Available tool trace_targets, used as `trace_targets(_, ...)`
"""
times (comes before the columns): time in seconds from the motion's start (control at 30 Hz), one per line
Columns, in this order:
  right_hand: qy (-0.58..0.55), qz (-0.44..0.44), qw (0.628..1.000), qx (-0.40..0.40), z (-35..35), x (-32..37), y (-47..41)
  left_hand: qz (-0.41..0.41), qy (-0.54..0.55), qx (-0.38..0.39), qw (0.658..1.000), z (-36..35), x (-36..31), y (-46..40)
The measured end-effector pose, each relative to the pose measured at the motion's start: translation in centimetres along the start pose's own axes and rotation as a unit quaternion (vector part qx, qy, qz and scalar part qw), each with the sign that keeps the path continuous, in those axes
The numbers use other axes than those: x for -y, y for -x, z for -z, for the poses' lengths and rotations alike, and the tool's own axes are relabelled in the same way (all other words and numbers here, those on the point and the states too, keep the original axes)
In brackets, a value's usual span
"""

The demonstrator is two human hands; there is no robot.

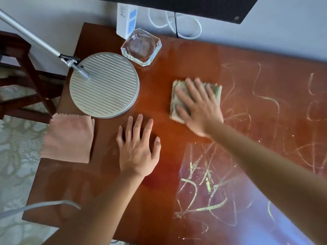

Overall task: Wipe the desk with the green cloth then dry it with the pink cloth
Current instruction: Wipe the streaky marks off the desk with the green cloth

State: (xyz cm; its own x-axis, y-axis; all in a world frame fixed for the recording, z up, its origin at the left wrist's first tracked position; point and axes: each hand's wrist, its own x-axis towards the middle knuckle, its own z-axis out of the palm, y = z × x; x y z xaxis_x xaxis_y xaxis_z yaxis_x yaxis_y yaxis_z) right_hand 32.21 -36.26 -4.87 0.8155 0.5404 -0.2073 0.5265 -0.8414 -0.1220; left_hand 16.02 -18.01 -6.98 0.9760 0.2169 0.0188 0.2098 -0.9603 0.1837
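The left hand (138, 149) lies flat, fingers spread, on the near desk (159, 200). Farther right, the right hand (198, 106) presses the green cloth (177, 99) flat-fingered. The pink cloth (69, 138) overhangs the left edge. The box (126, 18) lettering is unreadable.

the tabletop (177, 71) is showing as reddish-brown wood with a glossy finish, its sheen dulling under pale chalky scribbles (205, 188). the green cloth (178, 101) and the pink cloth (68, 138) are looking like soft, matt, napped fabric with pinked edges. the round lamp base (106, 85) is reading as ribbed, satin-matt metal. the ashtray (141, 46) is gleaming as thick clear glass.
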Motion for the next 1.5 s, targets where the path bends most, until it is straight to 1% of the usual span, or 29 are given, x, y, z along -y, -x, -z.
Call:
trace_targets(0.1, -0.024, -0.086, 0.996, -0.029, 2.1, -4.1, -6.6, 0.000, -0.002, -0.010, 1.000, 0.0, 0.0, 0.1)
trace_targets(0.17, -0.026, -0.112, 0.993, -0.032, 3.1, -5.7, -9.7, -0.002, -0.004, -0.012, 1.000, -0.2, 0.0, 0.0)
trace_targets(0.27, -0.036, -0.134, 0.990, -0.039, 3.0, -5.3, -9.8, -0.001, -0.008, -0.013, 1.000, -0.3, 0.1, 0.0)
trace_targets(0.37, -0.036, -0.109, 0.992, -0.045, 1.4, -2.7, -5.0, -0.001, -0.005, -0.014, 1.000, -0.1, 0.0, 0.1)
trace_targets(0.43, -0.032, -0.082, 0.996, -0.035, 0.4, -0.7, -1.3, 0.001, -0.006, -0.007, 1.000, 0.0, -0.1, 0.0)
trace_targets(0.5, -0.029, -0.074, 0.997, -0.018, -0.1, 0.1, 0.2, 0.004, -0.008, -0.003, 1.000, 0.2, -0.1, 0.0)
trace_targets(0.6, -0.013, -0.071, 0.997, -0.011, 0.6, -0.8, -1.9, -0.001, -0.008, -0.003, 1.000, 0.2, -0.2, 0.0)
trace_targets(0.7, -0.021, -0.095, 0.995, -0.029, 1.8, -1.8, -6.9, 0.002, -0.008, -0.005, 1.000, 0.1, -0.1, 0.1)
trace_targets(0.83, -0.029, -0.119, 0.992, -0.028, 3.0, -0.2, -12.2, 0.003, -0.011, -0.003, 1.000, 0.0, -0.2, -0.2)
trace_targets(0.87, -0.028, -0.109, 0.993, -0.024, 2.9, 0.6, -12.3, 0.004, -0.013, -0.003, 1.000, 0.1, -0.1, -0.1)
trace_targets(0.93, -0.024, -0.062, 0.998, -0.020, 2.3, 2.1, -10.3, 0.004, -0.011, -0.005, 1.000, 0.1, -0.2, 0.0)
trace_targets(1.03, -0.017, 0.013, 1.000, -0.014, 0.6, 4.0, -3.0, 0.003, -0.006, -0.007, 1.000, 0.2, -0.2, 0.0)
trace_targets(1.1, -0.007, 0.044, 0.999, 0.000, -0.6, 4.5, 1.2, 0.001, -0.012, -0.008, 1.000, 0.2, -0.1, 0.0)
trace_targets(1.13, 0.000, 0.057, 0.998, 0.011, -0.9, 4.3, 2.0, 0.000, -0.013, -0.007, 1.000, 0.2, -0.2, 0.0)
trace_targets(1.2, 0.013, 0.068, 0.997, 0.019, -0.6, 3.2, 0.8, -0.001, -0.011, -0.007, 1.000, 0.3, -0.2, 0.0)
trace_targets(1.27, 0.014, 0.037, 0.999, -0.003, 0.2, 2.0, -2.5, 0.002, -0.006, -0.006, 1.000, 0.2, -0.2, 0.0)
trace_targets(1.4, -0.013, -0.069, 0.997, -0.024, 2.0, -0.4, -8.7, 0.000, -0.007, -0.014, 1.000, 0.1, -0.2, 0.0)
trace_targets(1.47, -0.027, -0.082, 0.996, -0.029, 1.6, 0.7, -7.7, 0.000, -0.004, -0.020, 1.000, 0.0, -0.1, 0.0)
trace_targets(1.5, -0.029, -0.072, 0.996, -0.034, 0.9, 1.6, -5.8, 0.001, -0.002, -0.020, 1.000, 0.0, -0.1, 0.0)
